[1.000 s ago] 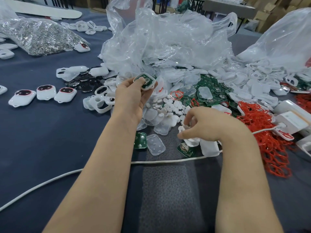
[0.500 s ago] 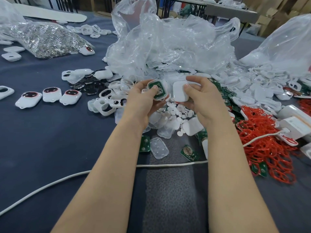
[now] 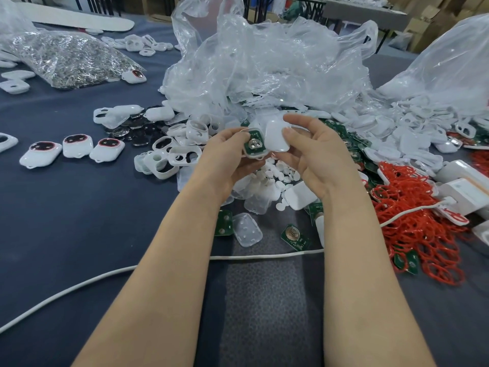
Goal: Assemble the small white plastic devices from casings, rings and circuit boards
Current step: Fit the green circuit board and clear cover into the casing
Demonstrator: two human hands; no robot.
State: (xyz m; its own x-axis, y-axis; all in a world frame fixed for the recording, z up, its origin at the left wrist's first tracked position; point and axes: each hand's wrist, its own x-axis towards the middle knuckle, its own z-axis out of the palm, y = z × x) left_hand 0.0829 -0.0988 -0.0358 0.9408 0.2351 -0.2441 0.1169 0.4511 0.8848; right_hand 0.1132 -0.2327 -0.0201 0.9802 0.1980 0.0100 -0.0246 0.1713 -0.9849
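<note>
My left hand [image 3: 225, 157] grips a white casing half with a green circuit board [image 3: 253, 144] seated in it, board side facing me. My right hand [image 3: 309, 152] pinches a plain white casing cover [image 3: 275, 137] right beside it, the two parts touching edge to edge above the table. Below the hands lie small white discs [image 3: 280, 172], loose green boards [image 3: 293, 237] and a clear casing piece [image 3: 247, 230]. A heap of red rings [image 3: 418, 234] lies to the right. Three assembled devices [image 3: 76, 147] sit in a row at left.
Crumpled clear plastic bags [image 3: 264, 67] rise behind the hands over piles of white casings [image 3: 412, 133]. A bag of metal parts [image 3: 68, 59] lies at far left. White ring frames [image 3: 169, 160] cluster left of centre. A white cable [image 3: 105, 276] crosses the dark cloth.
My right hand rose from the table with a white cover and came up beside my left hand. The two parts now touch, closer than half a second ago.
</note>
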